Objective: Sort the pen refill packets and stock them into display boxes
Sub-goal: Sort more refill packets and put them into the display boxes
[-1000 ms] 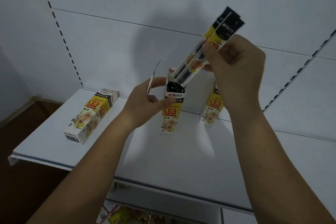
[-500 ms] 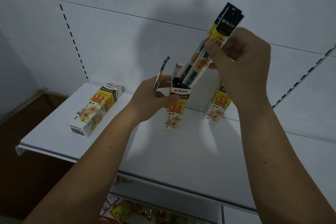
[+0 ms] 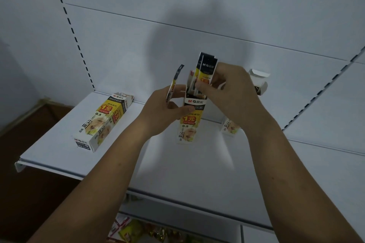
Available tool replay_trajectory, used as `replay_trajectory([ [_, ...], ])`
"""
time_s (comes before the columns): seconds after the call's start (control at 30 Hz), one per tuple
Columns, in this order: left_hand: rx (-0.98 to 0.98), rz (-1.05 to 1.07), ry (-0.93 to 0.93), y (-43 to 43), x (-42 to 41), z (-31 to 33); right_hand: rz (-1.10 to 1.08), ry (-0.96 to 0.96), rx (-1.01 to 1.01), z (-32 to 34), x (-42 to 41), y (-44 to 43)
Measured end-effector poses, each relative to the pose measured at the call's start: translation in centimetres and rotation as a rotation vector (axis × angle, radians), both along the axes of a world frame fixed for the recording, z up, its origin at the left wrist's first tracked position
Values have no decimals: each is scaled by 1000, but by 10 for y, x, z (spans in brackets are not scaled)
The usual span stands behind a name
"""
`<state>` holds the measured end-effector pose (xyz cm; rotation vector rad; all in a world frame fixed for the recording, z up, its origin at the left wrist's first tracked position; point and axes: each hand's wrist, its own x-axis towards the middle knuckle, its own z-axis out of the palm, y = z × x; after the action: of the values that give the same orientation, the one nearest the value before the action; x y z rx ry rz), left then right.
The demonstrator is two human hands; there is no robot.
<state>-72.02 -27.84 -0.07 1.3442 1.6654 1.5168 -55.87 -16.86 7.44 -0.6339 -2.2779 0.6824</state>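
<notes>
An upright yellow, white and black display box (image 3: 188, 122) stands on the white shelf (image 3: 110, 156). My left hand (image 3: 164, 108) grips its upper part, thumb across the front, and also holds one loose refill packet (image 3: 174, 83) between its fingers. My right hand (image 3: 229, 92) pinches a small bunch of black-topped refill packets (image 3: 206, 67), sunk most of the way into the box's open top. Only their upper ends show above the box.
A same-patterned box (image 3: 102, 120) lies flat on the shelf's left part. A third box (image 3: 230, 126) with an open white flap (image 3: 258, 77) stands behind my right wrist. Colourful packets (image 3: 138, 231) show on a lower level below the shelf's front edge.
My right hand has moved down and left, pushing the tilted refill packets upright and deep into the box. My left hand stays on the box with the single packet.
</notes>
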Motion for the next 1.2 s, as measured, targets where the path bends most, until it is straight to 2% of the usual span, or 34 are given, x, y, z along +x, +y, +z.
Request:
replay_trajectory([
  [0.07,-4,3,7,0,-1,-1,33,-22,-19,2,3,1],
  [0.2,-12,-1,-5,0,-2,-3,46,142,-4,15,2,0],
  [0.27,-10,-4,-5,0,-2,-2,37,150,40,20,0,-1],
  [0.57,4,0,23,-1,-2,-3,35,-197,128,-4,1,3],
  [0.77,5,5,19,1,-3,-5,61,-312,183,15,-2,8],
  [0.97,9,12,34,0,0,-4,69,-529,266,21,-20,3],
  [1.2,5,21,22,0,-2,-7,151,-618,185,36,-20,11],
])
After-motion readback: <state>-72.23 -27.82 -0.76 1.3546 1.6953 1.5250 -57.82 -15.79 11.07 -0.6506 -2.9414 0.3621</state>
